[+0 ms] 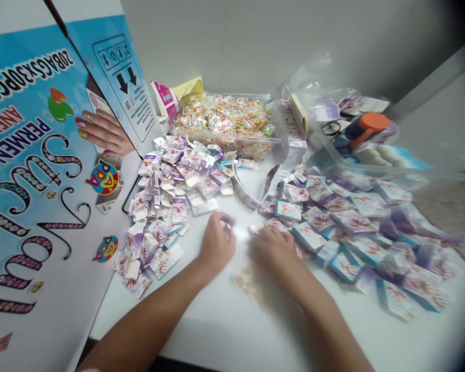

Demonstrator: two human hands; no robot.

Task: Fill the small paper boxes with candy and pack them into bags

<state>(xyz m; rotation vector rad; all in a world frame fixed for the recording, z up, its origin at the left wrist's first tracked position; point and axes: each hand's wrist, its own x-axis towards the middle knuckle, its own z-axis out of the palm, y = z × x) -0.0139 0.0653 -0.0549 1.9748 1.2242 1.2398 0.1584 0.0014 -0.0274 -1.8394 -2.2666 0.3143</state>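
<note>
I see both of my forearms coming in from the bottom edge, bare and angled toward each other so the wrists nearly meet near the middle of the view. My left hand (216,243) lies knuckles up, fingers curled inward and pinched at the tips. My right hand (273,247) sits just beside it, also back up, fingers bent forward toward the left fingertips; it is blurred, so I cannot tell its grip. The two hands are close but not clasped.
</note>
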